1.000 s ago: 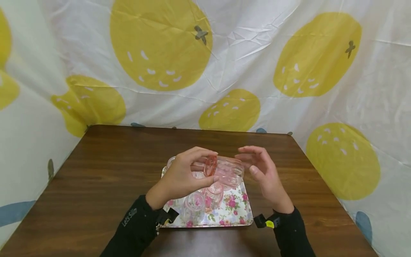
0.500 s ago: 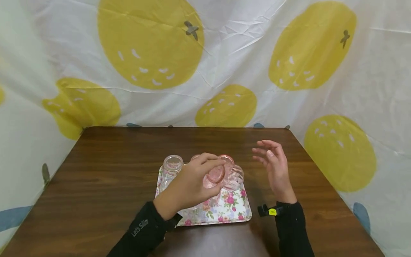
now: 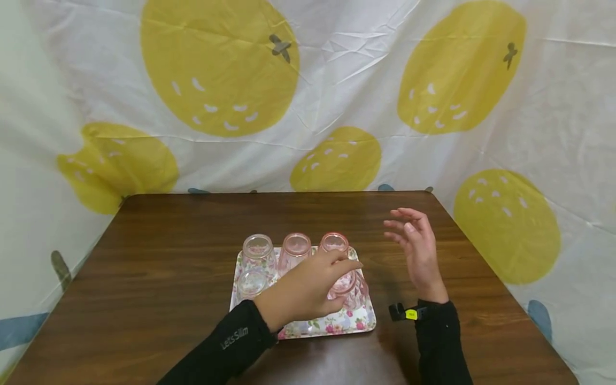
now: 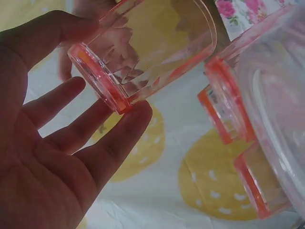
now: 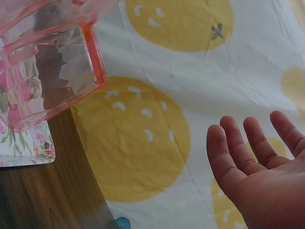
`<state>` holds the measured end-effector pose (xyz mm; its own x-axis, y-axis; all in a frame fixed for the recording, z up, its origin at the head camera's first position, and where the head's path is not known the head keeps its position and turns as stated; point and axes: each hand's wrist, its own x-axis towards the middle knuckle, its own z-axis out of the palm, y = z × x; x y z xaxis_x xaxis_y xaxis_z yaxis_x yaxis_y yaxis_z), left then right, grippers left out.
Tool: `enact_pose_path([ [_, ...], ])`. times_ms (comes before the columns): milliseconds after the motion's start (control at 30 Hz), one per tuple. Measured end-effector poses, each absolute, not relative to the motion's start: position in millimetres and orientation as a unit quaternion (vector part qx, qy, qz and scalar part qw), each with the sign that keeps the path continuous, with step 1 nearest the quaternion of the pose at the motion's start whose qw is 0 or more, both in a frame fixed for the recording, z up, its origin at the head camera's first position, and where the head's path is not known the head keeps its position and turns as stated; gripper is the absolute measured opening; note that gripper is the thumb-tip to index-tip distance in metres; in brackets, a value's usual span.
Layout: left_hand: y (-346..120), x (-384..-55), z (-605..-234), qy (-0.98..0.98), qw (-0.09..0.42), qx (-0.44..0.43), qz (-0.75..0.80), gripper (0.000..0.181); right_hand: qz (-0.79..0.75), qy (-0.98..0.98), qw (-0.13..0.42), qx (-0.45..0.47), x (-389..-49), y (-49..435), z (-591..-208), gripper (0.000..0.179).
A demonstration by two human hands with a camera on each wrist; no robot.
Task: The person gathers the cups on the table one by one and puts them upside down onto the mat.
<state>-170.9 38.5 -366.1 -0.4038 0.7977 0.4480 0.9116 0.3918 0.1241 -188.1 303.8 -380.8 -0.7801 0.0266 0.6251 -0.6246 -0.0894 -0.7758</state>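
My left hand holds a pink clear glass by its base, thumb on one side and fingers on the other. The glass is upside down at the right front of the floral tray; whether its rim touches the tray is unclear. In the left wrist view, fingertips and thumb meet the reddish base of this glass. Off to the right, my right hand is raised with loosely bent fingers and holds nothing. Its fingers are apart from the glasses in the right wrist view.
Along the tray's back stand a clear glass, a pink glass and a redder glass, all base up. Another clear glass is at the left front. The dark wooden table meets a lemon-print cloth.
My left hand has turned the pink glass from lying sideways to upside down and lowered it toward the tray's right front. My right hand has moved away to the right.
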Motion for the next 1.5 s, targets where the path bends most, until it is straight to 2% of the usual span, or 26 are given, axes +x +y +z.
enact_pose_path([
  [267,54.2,-169.5,-376.2,-0.850,0.111,-0.509,-0.080,0.063,0.705,-0.626,0.240,0.230,-188.0,301.8,-381.8,0.038],
  [500,64.0,-171.9,-392.1,-0.844,0.138,-0.517,-0.028,0.047,0.707,-0.624,0.242,0.229,-188.3,300.7,-381.6,0.037],
  [667,67.7,-170.9,-398.2,-0.849,0.137,-0.509,-0.017,0.043,0.708,-0.623,0.242,0.228,-188.5,299.8,-382.1,0.037],
  [900,71.1,-167.3,-399.8,-0.867,0.127,-0.482,0.002,0.043,0.708,-0.624,0.241,0.229,-188.3,296.9,-382.1,0.039],
  [1133,73.5,-167.6,-404.6,-0.872,0.144,-0.469,0.013,0.041,0.702,-0.635,0.232,0.225,-190.1,292.7,-381.8,0.039],
  [1500,62.0,-168.3,-396.2,-0.881,0.145,-0.450,-0.019,0.052,0.684,-0.662,0.225,0.210,-193.3,291.4,-385.7,0.043],
])
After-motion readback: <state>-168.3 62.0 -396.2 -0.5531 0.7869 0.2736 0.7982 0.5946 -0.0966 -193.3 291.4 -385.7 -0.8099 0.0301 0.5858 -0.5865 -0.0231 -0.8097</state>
